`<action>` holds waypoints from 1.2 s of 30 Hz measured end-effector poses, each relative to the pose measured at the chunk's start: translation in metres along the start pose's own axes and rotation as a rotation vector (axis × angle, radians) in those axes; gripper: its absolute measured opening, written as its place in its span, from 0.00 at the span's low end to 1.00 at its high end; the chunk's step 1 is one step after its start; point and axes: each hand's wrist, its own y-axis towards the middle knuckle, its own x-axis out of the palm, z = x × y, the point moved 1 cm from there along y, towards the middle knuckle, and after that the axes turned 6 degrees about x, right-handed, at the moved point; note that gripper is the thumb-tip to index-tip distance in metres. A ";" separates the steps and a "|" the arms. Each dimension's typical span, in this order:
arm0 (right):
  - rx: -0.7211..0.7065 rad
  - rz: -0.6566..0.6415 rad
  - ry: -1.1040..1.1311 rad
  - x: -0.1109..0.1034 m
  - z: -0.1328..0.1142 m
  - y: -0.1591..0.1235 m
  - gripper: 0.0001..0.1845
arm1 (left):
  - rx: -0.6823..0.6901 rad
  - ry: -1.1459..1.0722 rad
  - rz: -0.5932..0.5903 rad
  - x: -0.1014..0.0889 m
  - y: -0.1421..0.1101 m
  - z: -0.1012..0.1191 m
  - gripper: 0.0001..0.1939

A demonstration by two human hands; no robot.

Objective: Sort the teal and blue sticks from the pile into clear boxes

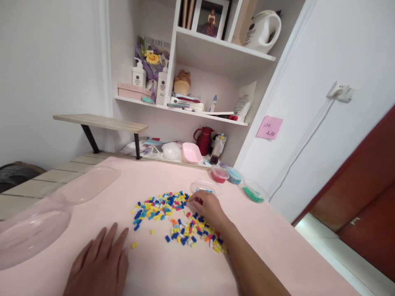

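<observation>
My left hand (100, 261) lies flat on the pink tabletop with its fingers stretched out, holding nothing. Near its fingertips are two stray yellow bricks. Scattered across the middle is a loose pile of small toy building bricks (160, 207) in blue, yellow, white, red, orange and teal. More of these bricks (193, 230) lie closer to me. At the pile's right end, my right hand (207, 205) has its fingers bent and pinched together; anything between the fingertips is too small to make out. Just behind it stands a clear plastic container (214, 186) with some blue bricks inside.
Tubs of red (219, 176), blue (234, 176) and green bricks (254, 193) line the far right edge. Clear plastic lids or trays (95, 185) lie on the left. A pink tray (191, 153) and a red jug (204, 140) stand at the back under shelves.
</observation>
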 end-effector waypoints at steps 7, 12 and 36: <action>0.147 0.565 0.161 -0.037 0.024 0.003 0.19 | 0.027 0.024 -0.008 0.003 -0.002 -0.003 0.27; 0.203 0.489 0.352 -0.036 0.028 0.001 0.21 | 0.069 0.045 -0.017 0.009 -0.006 -0.008 0.28; -0.262 -0.166 -0.083 0.009 0.001 -0.004 0.16 | 0.063 0.071 0.050 -0.005 0.000 0.002 0.28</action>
